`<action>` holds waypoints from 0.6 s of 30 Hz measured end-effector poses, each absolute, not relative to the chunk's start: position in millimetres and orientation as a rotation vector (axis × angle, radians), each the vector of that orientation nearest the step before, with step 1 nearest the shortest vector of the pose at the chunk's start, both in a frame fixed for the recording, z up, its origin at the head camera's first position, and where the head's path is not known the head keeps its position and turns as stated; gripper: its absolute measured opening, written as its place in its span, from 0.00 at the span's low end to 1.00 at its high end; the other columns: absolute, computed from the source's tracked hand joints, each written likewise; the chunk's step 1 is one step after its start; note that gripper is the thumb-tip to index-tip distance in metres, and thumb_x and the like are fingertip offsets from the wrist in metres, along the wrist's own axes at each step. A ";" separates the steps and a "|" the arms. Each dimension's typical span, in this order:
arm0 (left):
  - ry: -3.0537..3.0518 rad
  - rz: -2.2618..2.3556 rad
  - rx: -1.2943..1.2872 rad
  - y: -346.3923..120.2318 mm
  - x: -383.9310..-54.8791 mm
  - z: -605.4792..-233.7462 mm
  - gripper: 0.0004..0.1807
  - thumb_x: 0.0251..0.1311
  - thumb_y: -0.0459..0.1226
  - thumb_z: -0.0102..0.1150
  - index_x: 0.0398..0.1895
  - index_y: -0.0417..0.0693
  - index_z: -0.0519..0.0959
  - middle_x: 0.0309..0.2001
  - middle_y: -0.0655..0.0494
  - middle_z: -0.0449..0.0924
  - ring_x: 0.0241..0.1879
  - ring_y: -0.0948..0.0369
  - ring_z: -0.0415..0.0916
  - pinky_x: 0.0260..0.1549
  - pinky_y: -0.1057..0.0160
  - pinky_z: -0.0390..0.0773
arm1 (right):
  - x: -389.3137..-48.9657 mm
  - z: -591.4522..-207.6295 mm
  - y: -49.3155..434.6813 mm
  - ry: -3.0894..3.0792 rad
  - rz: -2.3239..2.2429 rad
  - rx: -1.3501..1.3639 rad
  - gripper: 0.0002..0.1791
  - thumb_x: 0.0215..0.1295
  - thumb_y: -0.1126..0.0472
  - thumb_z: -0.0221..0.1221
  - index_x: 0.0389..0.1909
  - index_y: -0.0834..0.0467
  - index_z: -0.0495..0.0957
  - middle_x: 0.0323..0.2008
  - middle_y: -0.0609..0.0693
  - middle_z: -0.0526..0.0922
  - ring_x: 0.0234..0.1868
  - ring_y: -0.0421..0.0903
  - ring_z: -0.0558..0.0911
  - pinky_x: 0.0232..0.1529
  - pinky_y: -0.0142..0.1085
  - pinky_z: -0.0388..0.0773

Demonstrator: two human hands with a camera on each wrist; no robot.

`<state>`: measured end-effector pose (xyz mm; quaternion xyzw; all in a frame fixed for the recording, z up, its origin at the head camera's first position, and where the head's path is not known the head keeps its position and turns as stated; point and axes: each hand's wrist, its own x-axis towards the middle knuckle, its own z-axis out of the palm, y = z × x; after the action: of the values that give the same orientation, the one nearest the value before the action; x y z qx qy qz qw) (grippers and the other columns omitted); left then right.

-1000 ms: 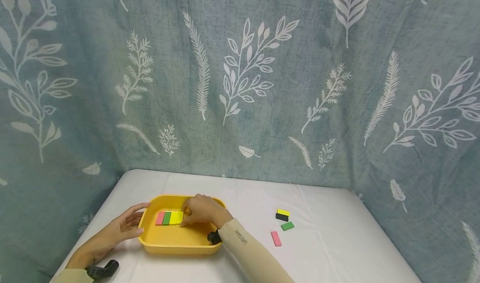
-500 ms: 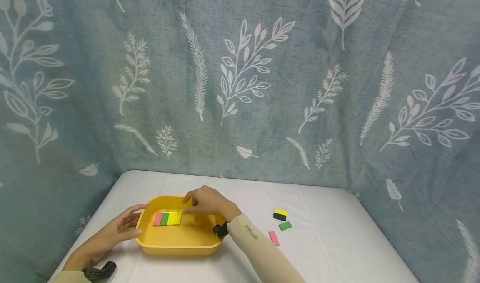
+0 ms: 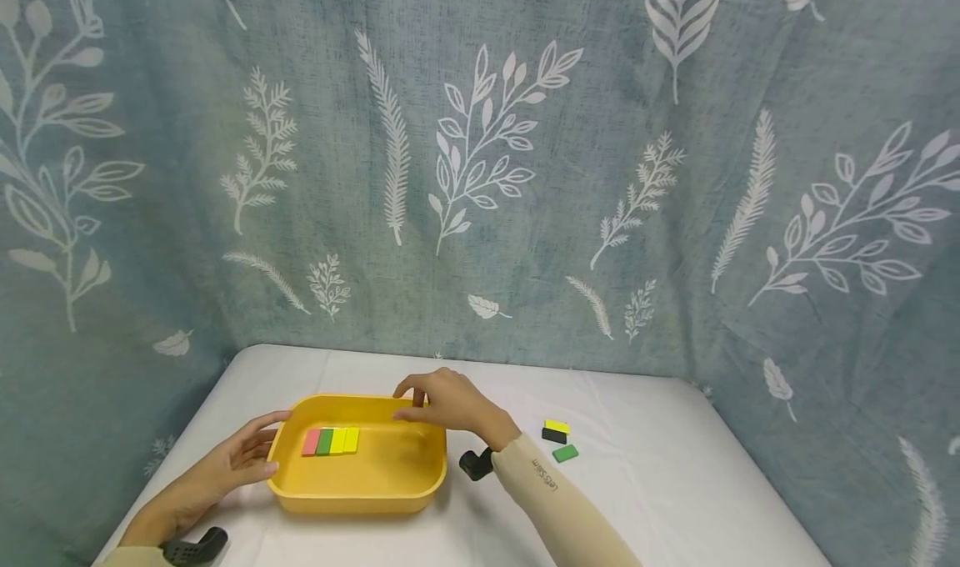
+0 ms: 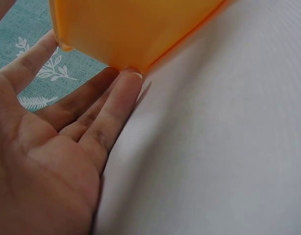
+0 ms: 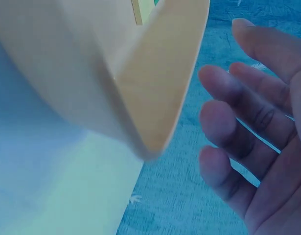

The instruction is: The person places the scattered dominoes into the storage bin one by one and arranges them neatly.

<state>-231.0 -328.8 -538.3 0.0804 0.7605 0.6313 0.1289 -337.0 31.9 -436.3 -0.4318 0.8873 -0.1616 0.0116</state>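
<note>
A yellow plastic tray (image 3: 348, 505) sits on the white-covered table. Inside it a pink block (image 3: 311, 443), a green block (image 3: 325, 442) and two yellow blocks (image 3: 345, 440) lie side by side in a row. My left hand (image 3: 228, 464) rests against the tray's left end; in the left wrist view its extended fingertips (image 4: 128, 88) touch the orange-looking outer wall (image 4: 130, 34). My right hand (image 3: 453, 402) hovers over the tray's back right corner, fingers loosely bent and holding nothing. The right wrist view shows those fingers (image 5: 219, 122) apart from the tray rim (image 5: 155, 98).
Right of the tray, a yellow block (image 3: 557, 426), a black block (image 3: 554, 436) and another green block (image 3: 566, 453) lie on the white tablecloth (image 3: 690, 484). A leaf-patterned curtain (image 3: 480, 175) stands behind the table and along its sides.
My right hand has left the row of blocks and moved right, up to the tray's back right corner. My right sleeve now hides the loose pink block. The left hand stays at the tray.
</note>
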 end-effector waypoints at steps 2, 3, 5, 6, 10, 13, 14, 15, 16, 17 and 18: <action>2.213 1.834 0.230 -328.4 -230.9 -538.0 0.42 0.71 0.41 0.62 0.82 0.53 0.51 0.76 0.30 0.54 0.73 0.36 0.58 0.63 0.47 0.74 | -335.3 -434.2 38.6 2.788 -0.528 -1.351 0.22 0.69 0.40 0.64 0.55 0.49 0.85 0.31 0.35 0.82 0.25 0.33 0.75 0.27 0.26 0.74; 2.214 1.833 0.228 -328.2 -230.9 -538.0 0.42 0.71 0.41 0.62 0.82 0.53 0.51 0.76 0.30 0.54 0.73 0.36 0.58 0.63 0.47 0.74 | -334.2 -433.1 42.1 2.801 -0.542 -1.352 0.22 0.69 0.40 0.64 0.55 0.49 0.85 0.33 0.35 0.83 0.25 0.34 0.75 0.27 0.26 0.74; 2.219 1.830 0.222 -328.1 -231.0 -538.1 0.42 0.71 0.41 0.62 0.82 0.53 0.51 0.76 0.30 0.55 0.73 0.36 0.58 0.63 0.45 0.74 | -333.1 -432.3 49.1 2.826 -0.569 -1.352 0.21 0.69 0.41 0.64 0.55 0.49 0.85 0.35 0.36 0.83 0.25 0.34 0.75 0.27 0.27 0.74; 2.220 1.829 0.221 -328.1 -231.0 -538.4 0.42 0.71 0.41 0.62 0.82 0.53 0.51 0.76 0.30 0.55 0.73 0.36 0.58 0.63 0.45 0.73 | -332.7 -432.3 52.8 2.840 -0.580 -1.353 0.21 0.69 0.41 0.64 0.54 0.48 0.85 0.35 0.36 0.82 0.24 0.34 0.75 0.27 0.27 0.74; 2.222 1.828 0.229 -328.2 -231.4 -539.2 0.42 0.72 0.41 0.62 0.82 0.54 0.51 0.76 0.30 0.54 0.73 0.36 0.57 0.64 0.43 0.72 | -330.2 -432.0 70.5 2.867 -0.647 -1.346 0.19 0.69 0.42 0.65 0.53 0.47 0.85 0.35 0.36 0.82 0.23 0.34 0.74 0.26 0.28 0.74; 2.218 1.834 0.232 -328.7 -231.7 -539.6 0.42 0.72 0.41 0.61 0.82 0.54 0.51 0.76 0.31 0.54 0.73 0.36 0.57 0.64 0.43 0.72 | -328.1 -433.2 85.5 2.879 -0.693 -1.337 0.17 0.68 0.44 0.66 0.53 0.47 0.85 0.34 0.35 0.82 0.21 0.34 0.73 0.24 0.29 0.74; 2.216 1.835 0.231 -328.9 -231.9 -539.7 0.42 0.72 0.41 0.61 0.82 0.54 0.51 0.76 0.31 0.54 0.73 0.36 0.57 0.64 0.43 0.72 | -327.3 -433.9 90.6 2.886 -0.704 -1.331 0.17 0.68 0.44 0.66 0.52 0.47 0.85 0.33 0.35 0.82 0.21 0.34 0.73 0.23 0.29 0.74; 2.215 1.835 0.231 -329.1 -231.9 -539.8 0.42 0.72 0.40 0.61 0.82 0.54 0.51 0.76 0.31 0.54 0.73 0.37 0.57 0.64 0.44 0.72 | -326.5 -434.8 95.9 2.894 -0.710 -1.327 0.16 0.68 0.45 0.66 0.52 0.47 0.85 0.33 0.35 0.81 0.20 0.34 0.73 0.23 0.29 0.74; 2.217 1.834 0.230 -329.3 -231.8 -539.8 0.42 0.72 0.41 0.61 0.82 0.54 0.51 0.76 0.31 0.54 0.73 0.37 0.57 0.64 0.43 0.72 | -325.8 -435.7 101.2 2.903 -0.714 -1.319 0.16 0.68 0.45 0.67 0.52 0.47 0.85 0.33 0.34 0.81 0.20 0.34 0.72 0.22 0.29 0.73; 2.218 1.833 0.230 -329.5 -231.7 -539.8 0.42 0.72 0.41 0.61 0.82 0.54 0.51 0.76 0.31 0.54 0.73 0.37 0.57 0.64 0.43 0.72 | -325.0 -436.3 106.2 2.909 -0.721 -1.311 0.15 0.69 0.46 0.67 0.52 0.47 0.85 0.32 0.34 0.81 0.20 0.34 0.72 0.22 0.29 0.73; 2.220 1.833 0.229 -329.7 -231.6 -539.9 0.42 0.72 0.41 0.61 0.82 0.55 0.51 0.76 0.31 0.54 0.73 0.37 0.58 0.64 0.43 0.72 | -324.2 -437.1 111.2 2.918 -0.724 -1.300 0.15 0.69 0.46 0.67 0.52 0.46 0.85 0.32 0.34 0.81 0.20 0.35 0.72 0.23 0.29 0.73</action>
<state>-231.6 -329.7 -539.9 0.0787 0.7625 0.6295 0.1266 -324.2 111.2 -437.1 -0.3959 0.8889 -0.2205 -0.0669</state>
